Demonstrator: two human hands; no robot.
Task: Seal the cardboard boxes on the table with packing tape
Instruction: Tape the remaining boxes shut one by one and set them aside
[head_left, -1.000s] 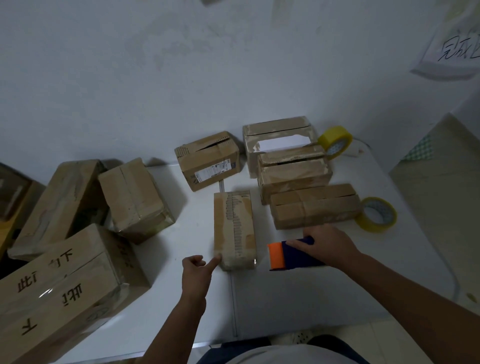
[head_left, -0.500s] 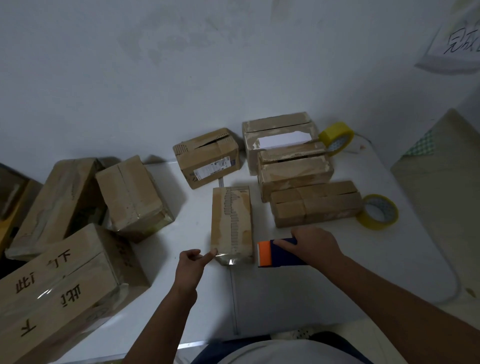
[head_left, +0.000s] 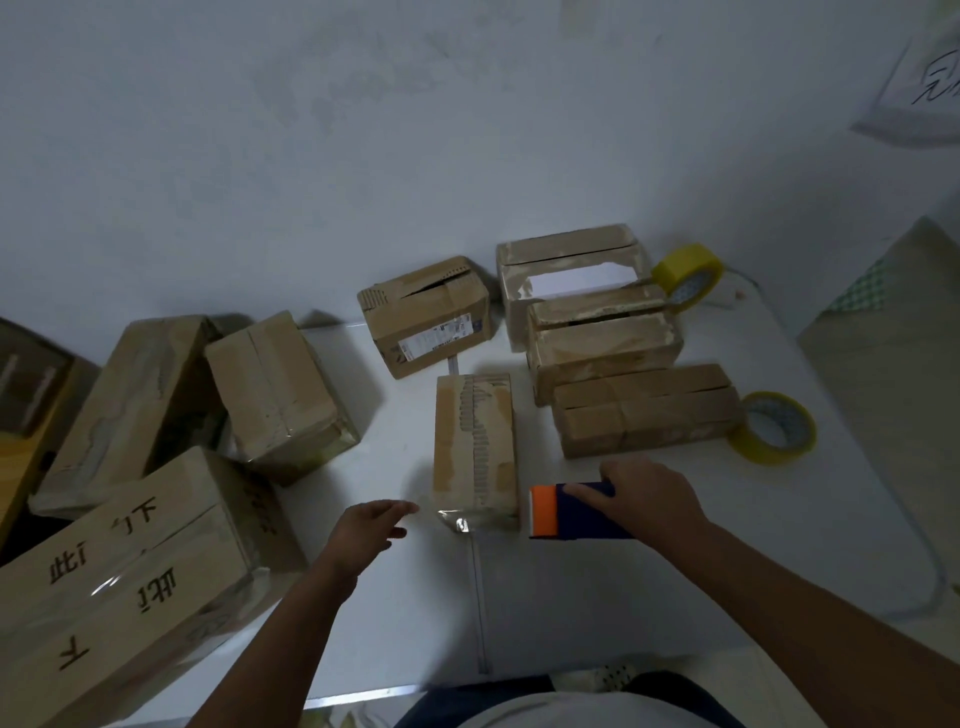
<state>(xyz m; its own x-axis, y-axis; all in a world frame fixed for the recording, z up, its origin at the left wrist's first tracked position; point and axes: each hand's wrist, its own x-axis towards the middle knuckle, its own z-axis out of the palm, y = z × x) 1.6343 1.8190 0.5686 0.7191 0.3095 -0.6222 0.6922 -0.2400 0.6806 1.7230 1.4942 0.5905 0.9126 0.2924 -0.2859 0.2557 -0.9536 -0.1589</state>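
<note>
- The right hand (head_left: 647, 496) has its grip wrapped over a dark blue tape dispenser (head_left: 579, 512) with an orange end, fingers curled across its top; the dispenser sits just right of the near end of the narrow box (head_left: 475, 447) in the middle of the tabletop (head_left: 597, 597). Whether dispenser and box touch is hard to tell.
- The left hand (head_left: 366, 527) holds nothing; its grip is loosely spread, fingers reaching right toward the box's near left corner without touching it. Its fingertips are blurred.
- A shiny flap of clear tape (head_left: 454, 519) hangs off the narrow box's near end, partly on the tabletop.
- Right of the narrow box lies a long flat box (head_left: 644, 415); beyond it a second box (head_left: 602, 343), and farther still an open box (head_left: 566, 275) with something white inside, its contents unclear.
- A labelled box (head_left: 426, 317) sits far of the narrow box, its top flaps slightly gaping.
- One yellow tape roll (head_left: 774, 428) lies flat at the right end of the long flat box; another tape roll (head_left: 688, 278) stands on edge at the far right, partly behind the boxes.
- On the left, a taped box (head_left: 275, 389) leans against a larger carton (head_left: 130, 405), and a big carton with printed characters (head_left: 119, 587) runs off the near left edge.
- A sheet of paper on the wall (head_left: 919, 83) is cut off at the upper right; its writing is unreadable.
</note>
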